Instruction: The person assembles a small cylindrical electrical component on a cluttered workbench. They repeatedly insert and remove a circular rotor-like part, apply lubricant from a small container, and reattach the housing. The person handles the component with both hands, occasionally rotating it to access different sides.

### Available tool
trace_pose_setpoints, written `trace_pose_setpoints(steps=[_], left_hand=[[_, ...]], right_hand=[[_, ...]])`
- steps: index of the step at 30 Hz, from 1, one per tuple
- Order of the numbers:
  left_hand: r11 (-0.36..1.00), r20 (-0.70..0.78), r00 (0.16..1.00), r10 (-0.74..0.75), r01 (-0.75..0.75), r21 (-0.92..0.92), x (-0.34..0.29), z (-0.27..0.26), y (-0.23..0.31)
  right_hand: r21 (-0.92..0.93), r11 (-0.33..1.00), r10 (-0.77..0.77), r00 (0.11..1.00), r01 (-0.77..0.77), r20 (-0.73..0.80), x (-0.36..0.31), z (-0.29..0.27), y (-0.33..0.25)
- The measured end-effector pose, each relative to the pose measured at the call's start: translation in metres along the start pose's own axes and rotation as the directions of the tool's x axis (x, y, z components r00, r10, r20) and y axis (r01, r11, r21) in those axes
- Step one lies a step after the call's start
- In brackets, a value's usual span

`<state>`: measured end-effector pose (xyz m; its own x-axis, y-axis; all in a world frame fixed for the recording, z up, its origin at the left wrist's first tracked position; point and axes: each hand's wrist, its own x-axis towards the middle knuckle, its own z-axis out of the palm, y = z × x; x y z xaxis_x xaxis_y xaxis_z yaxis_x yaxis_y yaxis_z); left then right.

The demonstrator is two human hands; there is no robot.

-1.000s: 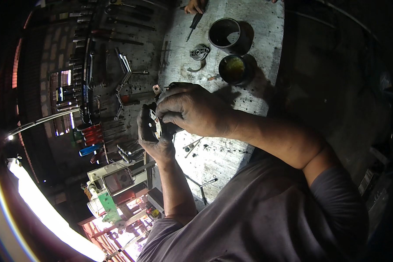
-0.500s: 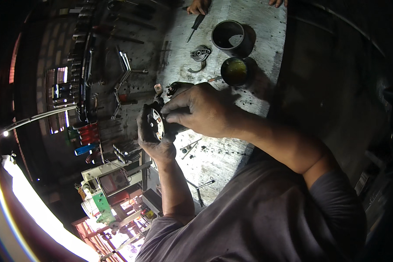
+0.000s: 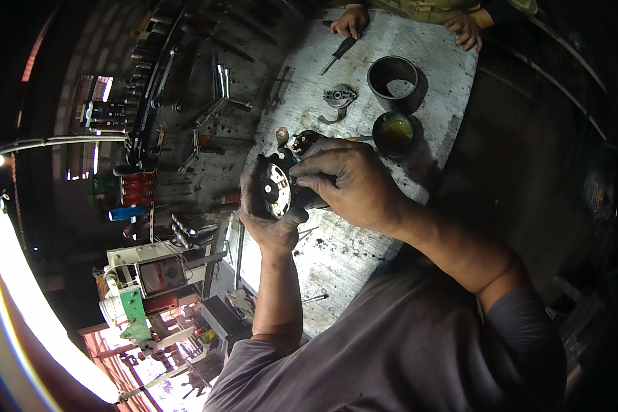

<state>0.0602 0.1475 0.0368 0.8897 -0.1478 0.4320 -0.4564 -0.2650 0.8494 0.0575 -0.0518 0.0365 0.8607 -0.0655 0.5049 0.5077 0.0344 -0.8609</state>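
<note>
My left hand (image 3: 266,223) is wrapped round a dark, greasy starter motor (image 3: 277,192), whose round end face with pale metal plates shows. My right hand (image 3: 353,180) is closed, with thumb and fingers pinched together at the right rim of that face. Whatever they pinch is hidden. Just beyond the hands are a black cylinder with terminals (image 3: 305,141) and a copper-coloured lug (image 3: 282,135); whether they join the motor I cannot tell. Farther off on the metal-topped bench (image 3: 295,93) lies a grey metal end cover with a curved arm (image 3: 340,97).
A dark round container (image 3: 393,77) and a smaller pot of yellowish liquid (image 3: 394,133) stand right of the cover. A screwdriver (image 3: 337,56) lies near another person's hand (image 3: 351,22); their other hand (image 3: 465,31) rests at the far corner. Tools hang at left, including red-handled ones (image 3: 137,185).
The view has shifted, so the bench sits lower and more of the other person shows. The motor's end face is turned more toward me. Both my hands keep their hold.
</note>
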Motion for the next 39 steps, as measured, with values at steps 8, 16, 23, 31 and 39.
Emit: trace_pose_setpoints(steps=[8,16,23,31,39], left_hand=[[0.998,-0.071,0.997,-0.043,0.046,0.031,0.001,0.005,0.004],[0.997,-0.052,0.995,-0.08,0.08,0.015,0.001,0.005,0.008],[0.997,0.008,0.999,-0.042,0.041,0.071,0.002,-0.002,0.01],[0.993,0.01,0.994,-0.105,0.105,-0.058,0.0,0.0,0.01],[0.995,0.053,0.995,-0.087,0.085,0.047,0.004,-0.007,0.011]], right_hand=[[-0.078,0.991,-0.097,0.988,0.107,0.121,0.01,-0.008,0.001],[0.025,0.978,0.2,0.968,-0.206,0.149,0.007,-0.004,-0.009],[-0.062,0.993,-0.091,0.982,0.103,0.166,0.012,-0.008,-0.006],[-0.086,0.994,-0.048,0.99,0.06,0.136,0.011,-0.006,-0.006],[-0.028,0.995,-0.082,0.968,0.091,0.238,0.017,-0.014,-0.002]])
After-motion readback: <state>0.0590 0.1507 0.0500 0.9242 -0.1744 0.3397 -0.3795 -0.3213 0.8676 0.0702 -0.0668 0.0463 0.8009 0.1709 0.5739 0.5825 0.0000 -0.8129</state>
